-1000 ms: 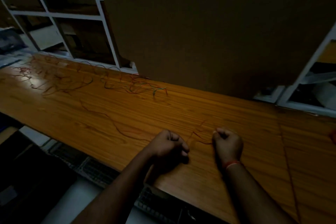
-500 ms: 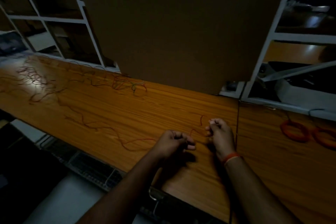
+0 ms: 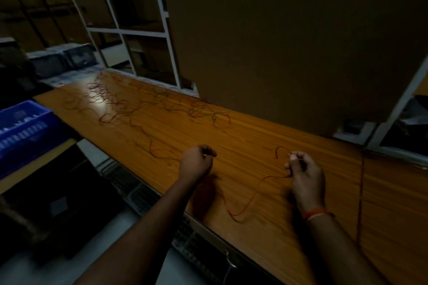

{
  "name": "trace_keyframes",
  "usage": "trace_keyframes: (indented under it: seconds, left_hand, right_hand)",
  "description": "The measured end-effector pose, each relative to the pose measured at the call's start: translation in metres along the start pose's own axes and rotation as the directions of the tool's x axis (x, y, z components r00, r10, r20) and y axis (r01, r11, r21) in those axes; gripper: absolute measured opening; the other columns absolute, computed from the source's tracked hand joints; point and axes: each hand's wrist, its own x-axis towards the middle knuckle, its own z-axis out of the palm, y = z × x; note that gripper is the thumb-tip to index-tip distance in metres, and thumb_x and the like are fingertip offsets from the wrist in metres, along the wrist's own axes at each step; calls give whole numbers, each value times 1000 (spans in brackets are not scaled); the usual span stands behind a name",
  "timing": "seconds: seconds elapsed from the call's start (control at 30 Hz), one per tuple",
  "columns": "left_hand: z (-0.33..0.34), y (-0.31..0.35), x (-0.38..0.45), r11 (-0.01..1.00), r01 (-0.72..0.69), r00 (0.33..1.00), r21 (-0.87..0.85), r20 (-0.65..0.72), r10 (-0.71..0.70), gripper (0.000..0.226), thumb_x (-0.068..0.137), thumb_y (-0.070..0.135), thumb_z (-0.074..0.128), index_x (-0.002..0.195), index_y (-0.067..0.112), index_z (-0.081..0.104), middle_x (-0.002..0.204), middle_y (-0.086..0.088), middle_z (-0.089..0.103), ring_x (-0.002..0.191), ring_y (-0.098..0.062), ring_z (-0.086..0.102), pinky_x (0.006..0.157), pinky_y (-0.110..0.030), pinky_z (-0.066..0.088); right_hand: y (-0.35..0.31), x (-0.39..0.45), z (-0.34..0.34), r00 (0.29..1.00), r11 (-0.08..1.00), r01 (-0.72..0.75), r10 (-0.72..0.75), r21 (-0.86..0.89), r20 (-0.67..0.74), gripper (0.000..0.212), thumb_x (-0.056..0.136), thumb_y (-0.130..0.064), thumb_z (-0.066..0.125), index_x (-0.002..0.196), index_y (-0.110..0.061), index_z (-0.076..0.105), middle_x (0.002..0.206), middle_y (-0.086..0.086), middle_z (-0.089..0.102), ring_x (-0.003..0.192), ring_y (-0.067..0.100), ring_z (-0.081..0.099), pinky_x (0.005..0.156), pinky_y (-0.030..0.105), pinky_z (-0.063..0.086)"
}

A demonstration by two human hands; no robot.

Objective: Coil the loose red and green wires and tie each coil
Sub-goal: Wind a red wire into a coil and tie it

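Note:
A thin red wire [image 3: 249, 201] runs slack in a low loop over the wooden bench [image 3: 266, 136] between my two hands. My right hand [image 3: 305, 176] pinches the wire near its free end, which curls up just left of the fingers. My left hand [image 3: 196, 162] is curled around the same wire farther along; from there the wire trails left toward a tangle of loose red and green wires [image 3: 162, 104] spread along the far left of the bench.
A large brown board [image 3: 289, 37] leans at the back of the bench. White shelving [image 3: 166, 37] stands at back left and right. A blue crate [image 3: 20, 127] sits at the left, below the bench end. A keyboard tray [image 3: 190, 238] lies under the front edge.
My hands have moved apart, and a slack loop of red wire now hangs between them. The view has swung left, so the red coils at the right are out of sight.

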Motion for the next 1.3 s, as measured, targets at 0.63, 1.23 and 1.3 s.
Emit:
trace_keyframes:
  seconds: [0.63, 1.23, 1.3]
  left_hand:
    - [-63, -169, 109, 939, 275, 961, 206, -16, -278, 43, 99, 34, 61, 141, 24, 56, 164, -17, 16, 148, -38, 25, 113, -45, 37]
    - [-124, -225, 194, 902, 151, 950, 403, 193, -246, 19, 84, 19, 74, 101, 15, 66, 106, -13, 66, 103, -29, 64, 74, -35, 51]
    - [-122, -217, 187, 907, 159, 961, 389, 149, -233, 13, 89, 12, 68, 102, 7, 67, 109, -15, 69, 101, -30, 67, 77, -35, 52]
  right_hand:
    - [-17, -9, 105, 981, 999, -23, 31, -42, 191, 12, 102, -27, 59, 106, -27, 70, 97, -4, 69, 92, 17, 63, 82, 40, 52]
    - [-28, -4, 252, 946, 992, 3, 39, -127, 321, 16, 101, -25, 60, 91, -36, 65, 95, -17, 65, 93, 13, 61, 87, 40, 49]
    - [-27, -4, 252, 946, 992, 2, 39, -126, 321, 14, 101, -25, 60, 93, -34, 67, 96, -17, 65, 95, 13, 61, 87, 39, 47]
